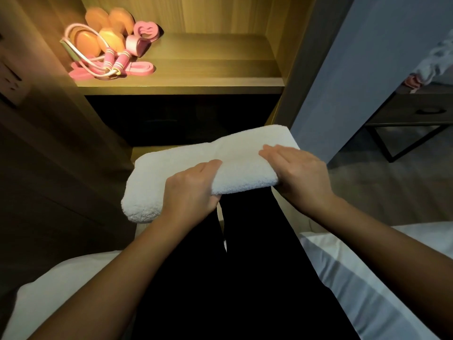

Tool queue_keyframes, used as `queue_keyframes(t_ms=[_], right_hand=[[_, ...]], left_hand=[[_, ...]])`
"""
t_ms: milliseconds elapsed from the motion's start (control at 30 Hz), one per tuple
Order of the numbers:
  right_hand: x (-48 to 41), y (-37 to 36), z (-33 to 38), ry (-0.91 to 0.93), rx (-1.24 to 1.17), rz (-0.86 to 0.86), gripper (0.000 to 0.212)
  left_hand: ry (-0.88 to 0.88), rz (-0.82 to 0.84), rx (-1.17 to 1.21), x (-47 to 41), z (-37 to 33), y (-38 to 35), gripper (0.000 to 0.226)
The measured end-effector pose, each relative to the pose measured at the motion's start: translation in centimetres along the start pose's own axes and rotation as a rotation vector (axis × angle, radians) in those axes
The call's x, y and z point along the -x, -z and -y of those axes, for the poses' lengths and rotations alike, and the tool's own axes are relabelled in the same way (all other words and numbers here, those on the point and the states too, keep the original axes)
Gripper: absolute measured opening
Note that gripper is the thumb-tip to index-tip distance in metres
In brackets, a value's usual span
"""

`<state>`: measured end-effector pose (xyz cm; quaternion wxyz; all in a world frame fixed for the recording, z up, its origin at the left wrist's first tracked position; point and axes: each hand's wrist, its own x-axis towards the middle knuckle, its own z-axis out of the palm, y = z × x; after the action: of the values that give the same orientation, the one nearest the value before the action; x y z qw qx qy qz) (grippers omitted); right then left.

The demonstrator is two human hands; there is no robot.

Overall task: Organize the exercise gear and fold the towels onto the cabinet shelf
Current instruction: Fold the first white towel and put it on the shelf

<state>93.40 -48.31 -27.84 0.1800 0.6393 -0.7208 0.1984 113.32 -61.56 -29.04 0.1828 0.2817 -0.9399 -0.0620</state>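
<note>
Towel (220,163), white and folded, is held over the lap before the cabinet shelf (208,77), probably for squaring. Its near edge is clamped by fingers of the left hand (191,190); the right hand (299,175) is laid flat on top, fingers together, thumb hidden. Exercise gear (107,50) is blurred, at the shelf's back left corner.

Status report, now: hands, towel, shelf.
Left hand grips folded white towel; right hand flat on top. Towel over lap, not yet on cabinet shelf. Dumbbells, jump rope, pink bands at shelf's left, not blocking.
</note>
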Motion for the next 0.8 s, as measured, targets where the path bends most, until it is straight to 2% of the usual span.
queue_keyframes(t_ms=[67,200,367,467,533,633,733,800], right_hand=[[-0.3,-0.2,0.1,0.002,-0.027,0.017,0.05],[1.6,-0.9,0.4,-0.065,-0.064,0.126,0.041],[2.5,-0.5,0.6,-0.175,-0.079,0.416,0.076],[1.1,-1.0,2.0,-0.155,-0.105,0.515,0.083],[0.1,-1.8,3.7,-0.101,-0.109,0.527,0.079],[-0.3,-1.8,4.8,-0.127,-0.154,0.452,0.061],[-0.4,-1.3,4.5,-0.149,-0.203,0.417,0.051],[-0.8,-1.3,4.6,-0.136,-0.194,0.423,0.049]], left_hand=[[0.011,-0.031,0.023,0.2,0.2,-0.1,0.058],[-0.035,-0.013,-0.044,0.5,-0.1,-0.7,0.055],[-0.111,0.001,-0.106,0.3,-0.6,-1.0,0.056],[-0.122,0.013,-0.103,0.2,-0.9,-1.0,0.055],[-0.103,0.007,-0.088,0.3,-1.2,-1.0,0.053],[-0.111,-0.02,-0.029,1.2,-0.5,-0.7,0.05],[-0.075,0.037,-0.052,3.2,2.4,-0.1,0.064],[-0.029,0.023,-0.065,4.1,3.9,0.5,0.063]])
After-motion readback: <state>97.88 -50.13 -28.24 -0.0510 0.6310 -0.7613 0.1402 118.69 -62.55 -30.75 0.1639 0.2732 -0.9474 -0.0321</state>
